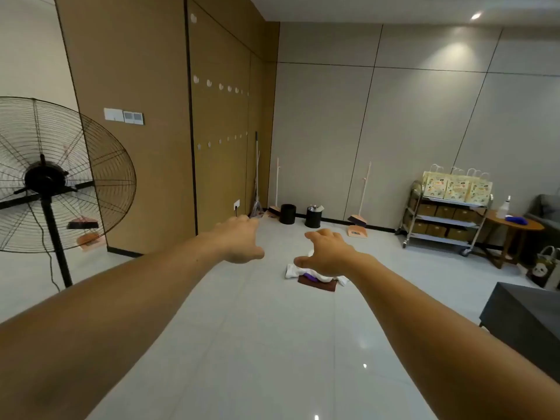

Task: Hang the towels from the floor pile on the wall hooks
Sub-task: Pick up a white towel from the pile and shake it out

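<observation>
- Head view, far left: fan (45, 177) on a stand, parked beside the brown wall (136, 71), out of the walking path.
- Hooks (209, 83): small white round pegs in two rows on the brown wall, one row high and one lower (209, 144). All bare, no towel hung yet. Probably set in two rows so that several towels can hang apart.
- Left hand (241, 239): empty, stretched forward palm down, fingers relaxed and loosely parted. Seen over bare floor (242, 344), left of the pile, touching nothing.
- Bins (288, 213): two dark ones against the far wall, with brooms and dustpans stood beside them. Not part of the job.
- Pile (315, 278): towels heaped on the floor mid-room, white on top, a purple piece showing, brown underneath. Well apart from the hooks, so each towel needs carrying over to the left.
- Right hand (328, 253): empty, palm down, thumb and fingers spread. Overlaps the pile's upper edge in the frame. Judged to be above and short of it, not in contact. Reads as the start of a reach, first pickup not yet made.
- Cart (445, 213): shelved trolley with boxes and paper bags, far right by the grey wall.
</observation>
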Motion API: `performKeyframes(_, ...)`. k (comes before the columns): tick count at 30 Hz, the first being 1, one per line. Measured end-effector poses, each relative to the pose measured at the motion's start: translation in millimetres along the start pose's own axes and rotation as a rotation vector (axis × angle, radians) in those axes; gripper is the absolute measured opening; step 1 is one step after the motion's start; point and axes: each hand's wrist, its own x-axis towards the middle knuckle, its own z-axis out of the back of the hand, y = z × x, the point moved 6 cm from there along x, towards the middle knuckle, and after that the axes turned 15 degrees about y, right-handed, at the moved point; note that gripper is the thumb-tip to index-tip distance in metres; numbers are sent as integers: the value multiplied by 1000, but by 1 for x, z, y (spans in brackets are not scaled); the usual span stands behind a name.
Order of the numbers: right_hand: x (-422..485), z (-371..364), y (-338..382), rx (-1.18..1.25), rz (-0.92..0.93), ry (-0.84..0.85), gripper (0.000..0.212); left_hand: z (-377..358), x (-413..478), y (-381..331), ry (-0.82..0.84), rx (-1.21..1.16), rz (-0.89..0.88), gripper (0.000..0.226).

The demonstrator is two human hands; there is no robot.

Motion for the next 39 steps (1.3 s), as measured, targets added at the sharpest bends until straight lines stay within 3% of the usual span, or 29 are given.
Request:
performKeyframes(17, 240, 39, -17, 13, -47, 2, 83, 29, 235, 96, 45, -5, -16, 76)
performKeyframes(33, 507, 98, -71, 24, -32, 38, 84, 55, 506, 178, 89, -47, -7, 81)
performKeyframes(37, 582, 107, -71, 23, -51, 43, 84, 65, 582, 210, 73, -61, -52, 63)
performKeyframes(39, 618, 116, -73, 25, -72, 46, 84, 73, 619, 226, 71, -58, -78, 66)
